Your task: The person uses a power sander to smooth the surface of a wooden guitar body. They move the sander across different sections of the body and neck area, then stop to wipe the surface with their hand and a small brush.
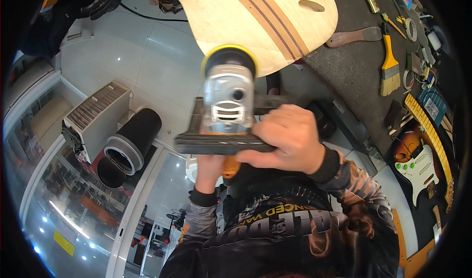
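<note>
Since the sander's [228, 98] yellow-rimmed pad [229, 56] overlaps the near edge of the pale guitar body [216, 17] in view, I'd hold it flat on any contact: tilt could gouge that rim. Can't tell if they touch. Right hand [292, 138] has fingers curled round the black bar [211, 143]; left hand [210, 169] is mostly hidden behind it, grip unclear. Light pressure, even passes, no dwelling.

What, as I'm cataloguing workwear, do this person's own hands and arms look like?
The left hand and right hand are ungloved. The left sleeve is mostly grey with some orange; the right sleeve is patterned grey, brown and black. Each ends in a black cuff at the wrist.
</note>
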Action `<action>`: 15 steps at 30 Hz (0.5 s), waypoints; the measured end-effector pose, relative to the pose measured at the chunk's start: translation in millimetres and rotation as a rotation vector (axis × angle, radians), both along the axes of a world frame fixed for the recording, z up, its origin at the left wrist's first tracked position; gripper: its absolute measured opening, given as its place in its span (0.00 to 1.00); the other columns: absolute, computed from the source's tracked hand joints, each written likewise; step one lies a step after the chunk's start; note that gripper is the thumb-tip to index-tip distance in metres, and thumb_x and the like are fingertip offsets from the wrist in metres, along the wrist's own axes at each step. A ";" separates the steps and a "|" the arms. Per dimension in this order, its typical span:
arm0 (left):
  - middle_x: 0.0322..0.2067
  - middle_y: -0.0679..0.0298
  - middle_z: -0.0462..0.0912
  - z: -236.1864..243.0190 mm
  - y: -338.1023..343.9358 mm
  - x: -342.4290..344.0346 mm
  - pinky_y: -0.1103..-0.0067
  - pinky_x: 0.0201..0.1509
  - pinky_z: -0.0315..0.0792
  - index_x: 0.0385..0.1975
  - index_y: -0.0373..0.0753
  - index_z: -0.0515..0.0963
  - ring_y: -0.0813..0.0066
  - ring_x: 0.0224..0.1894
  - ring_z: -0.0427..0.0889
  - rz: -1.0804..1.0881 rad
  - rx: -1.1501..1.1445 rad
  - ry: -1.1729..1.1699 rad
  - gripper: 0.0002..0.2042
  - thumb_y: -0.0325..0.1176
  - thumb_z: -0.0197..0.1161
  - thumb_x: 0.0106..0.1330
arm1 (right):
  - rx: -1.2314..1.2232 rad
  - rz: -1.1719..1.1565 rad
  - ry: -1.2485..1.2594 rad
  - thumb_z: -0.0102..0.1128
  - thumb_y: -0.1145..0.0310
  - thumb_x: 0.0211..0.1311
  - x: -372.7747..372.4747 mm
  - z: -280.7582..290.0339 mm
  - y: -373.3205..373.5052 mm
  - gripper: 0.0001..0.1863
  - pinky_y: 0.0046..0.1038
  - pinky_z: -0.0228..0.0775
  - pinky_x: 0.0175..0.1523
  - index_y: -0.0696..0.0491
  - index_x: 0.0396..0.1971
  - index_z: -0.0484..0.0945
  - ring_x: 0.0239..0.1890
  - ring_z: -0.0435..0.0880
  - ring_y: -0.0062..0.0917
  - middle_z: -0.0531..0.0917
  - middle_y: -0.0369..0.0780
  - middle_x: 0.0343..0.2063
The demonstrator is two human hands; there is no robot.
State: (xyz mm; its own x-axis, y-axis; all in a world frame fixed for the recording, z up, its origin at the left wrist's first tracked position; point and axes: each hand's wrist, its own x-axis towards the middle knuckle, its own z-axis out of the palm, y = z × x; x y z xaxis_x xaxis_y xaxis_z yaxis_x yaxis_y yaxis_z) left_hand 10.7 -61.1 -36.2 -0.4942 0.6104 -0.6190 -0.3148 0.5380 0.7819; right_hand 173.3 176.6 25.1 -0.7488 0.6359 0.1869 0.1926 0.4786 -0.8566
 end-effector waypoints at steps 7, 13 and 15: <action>0.51 0.59 0.90 2.8 9.7 -4.9 0.69 0.60 0.84 0.84 0.29 0.62 0.71 0.51 0.89 -0.231 0.001 0.086 0.43 0.35 0.76 0.73 | 0.014 -0.011 0.006 0.89 0.45 0.52 10.9 -5.6 -5.4 0.27 0.33 0.69 0.30 0.49 0.24 0.80 0.21 0.82 0.30 0.81 0.35 0.20; 0.56 0.58 0.87 -14.8 -10.1 -65.9 0.67 0.63 0.82 0.72 0.30 0.71 0.69 0.56 0.87 0.017 0.010 0.084 0.35 0.48 0.75 0.77 | 0.069 -0.030 0.073 0.86 0.44 0.56 -71.7 -10.5 2.1 0.28 0.34 0.70 0.30 0.48 0.22 0.77 0.20 0.79 0.33 0.78 0.35 0.19; 0.56 0.58 0.87 -6.9 -1.4 -79.2 0.67 0.64 0.82 0.68 0.30 0.72 0.68 0.57 0.86 0.069 0.050 0.207 0.32 0.48 0.75 0.77 | 0.075 -0.063 0.134 0.86 0.44 0.57 -88.0 -13.1 1.3 0.30 0.34 0.68 0.29 0.47 0.20 0.73 0.19 0.78 0.32 0.77 0.35 0.17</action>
State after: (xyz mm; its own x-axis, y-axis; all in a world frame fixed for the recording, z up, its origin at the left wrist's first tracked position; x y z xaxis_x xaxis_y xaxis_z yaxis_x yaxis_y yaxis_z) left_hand -68.4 -62.5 -43.1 -0.6494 0.5979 -0.4698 -0.1798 0.4796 0.8589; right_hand 85.3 177.8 12.1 -0.6728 0.6618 0.3308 0.1110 0.5324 -0.8392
